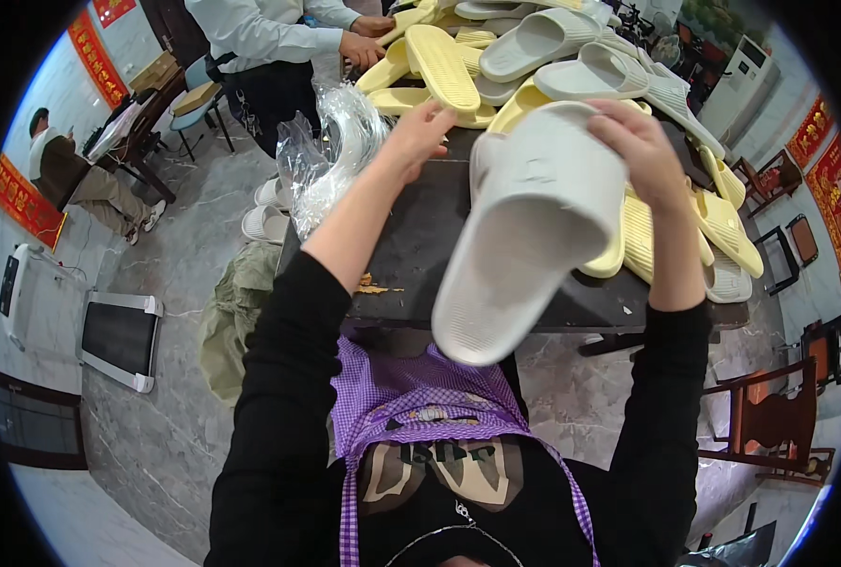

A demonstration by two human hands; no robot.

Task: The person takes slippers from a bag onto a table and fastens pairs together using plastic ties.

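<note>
A pale grey slide slipper (524, 241), with a second one partly hidden behind it, is held above the dark table, sole toward the camera, toe end pointing to 7 o'clock, heel toward 1 o'clock.

A slide sandal (524, 236) is held up between the two hands, near of the table (420, 246) and partly over its near edge. The right hand (642, 142) is set on the sandal's far right part; the left hand (416, 132) is placed to its left, over the table. A heap of sandals (534, 47) is piled on the far and right parts of the table. A bundle of plastic bags (330, 156) is laid at the table's left edge. A second person (269, 38) is stationed at the far left corner, hands on the heap. Two more sandals (267, 213) are left on the floor, left of the table. A seated person (80, 180) is found far left, and wooden chairs (770, 416) at the right.
</note>
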